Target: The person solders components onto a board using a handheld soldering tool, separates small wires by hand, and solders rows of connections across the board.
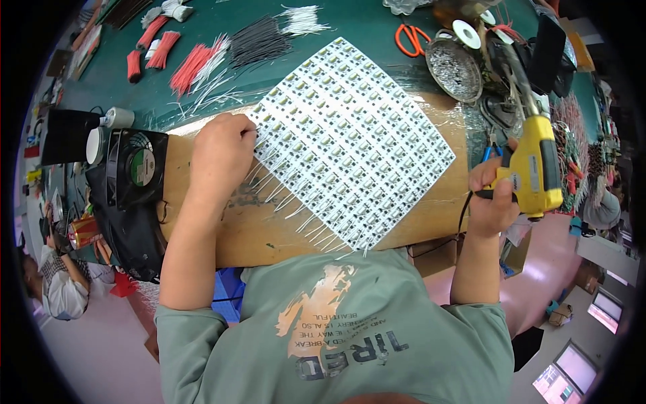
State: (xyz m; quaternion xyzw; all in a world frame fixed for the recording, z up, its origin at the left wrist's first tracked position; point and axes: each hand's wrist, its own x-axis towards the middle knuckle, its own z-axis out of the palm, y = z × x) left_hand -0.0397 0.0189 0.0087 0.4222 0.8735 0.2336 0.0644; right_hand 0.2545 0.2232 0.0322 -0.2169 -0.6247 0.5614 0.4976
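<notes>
Two hands at work over one big white panel of small circuit boards [350, 138], a diamond-shaped sheet lying flat on the brown wooden board [256, 232] at frame centre, with thin white wire leads [306, 219] sticking out along its lower-left edge. Left hand [219, 155] sits at centre-left, fingers curled down and pressing on the panel's left corner; whether it pinches a lead or only pins the sheet, cannot tell. Right hand [494, 195] is at right of frame, off the panel's right corner, clenched around the grip of a yellow pistol-shaped soldering gun [535, 165] whose barrel points up toward the upper right, away from the sheet. Key relation: panel lies between the hands, its long diagonal running from upper centre down to lower centre; left hand touching it, right hand and tool just beside it but apart. So left is the nearer hand, and the leads row lies down-left of the gun. Black box fan [134, 168] stands left of the board on the green table [363, 23].
</notes>
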